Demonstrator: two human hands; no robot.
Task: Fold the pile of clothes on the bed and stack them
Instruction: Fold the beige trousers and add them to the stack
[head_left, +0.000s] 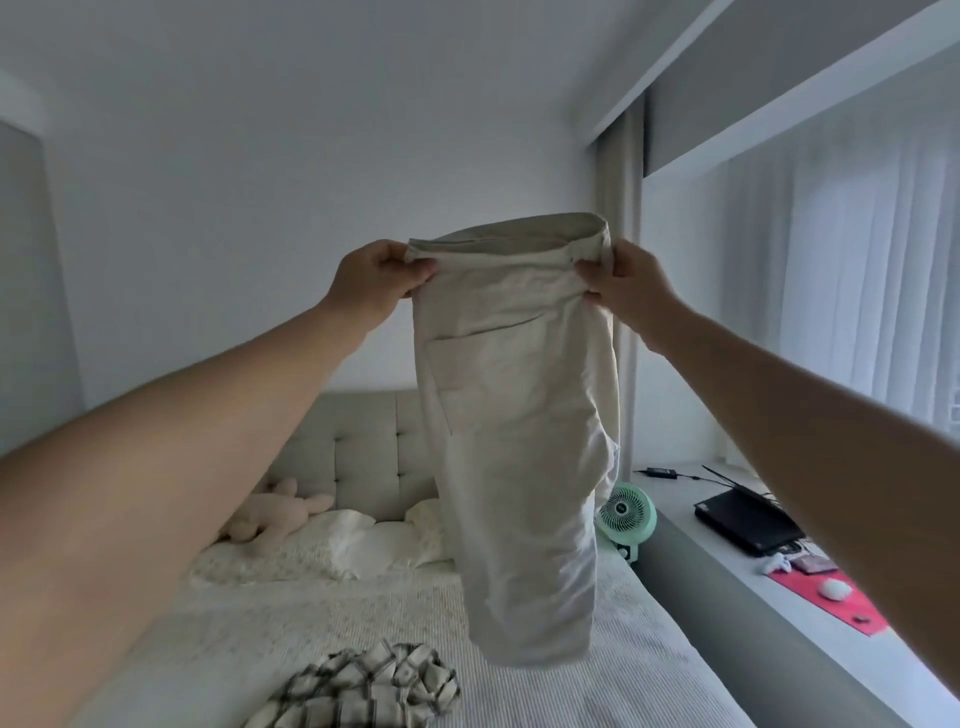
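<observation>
Up above the bed, a pair of beige shorts hangs in the air, held by its waistband at both ends. The left hand pinches the waistband's left end, fingers curled over the hem and thumb beneath. The right hand grips the right end the same way, fingers wrapped round the fabric. Both arms reach out, and the hands are well apart with the waistband stretched between them. The shorts seem folded lengthwise, one leg over the other, with a back pocket facing the camera; the hem hangs clear of the bed and does not touch it.

On the bed, below and to the left of the shorts, lies a crumpled plaid shirt in dark and pale checks. Behind the shorts, at the head of the bed, white pillows rest against a tufted grey headboard, and a pale plush toy lies on them. To the right of the bed stands a mint-green fan, partly hidden by the shorts. Beyond it, a long worktop under the curtained window carries a black laptop and a red mat.
</observation>
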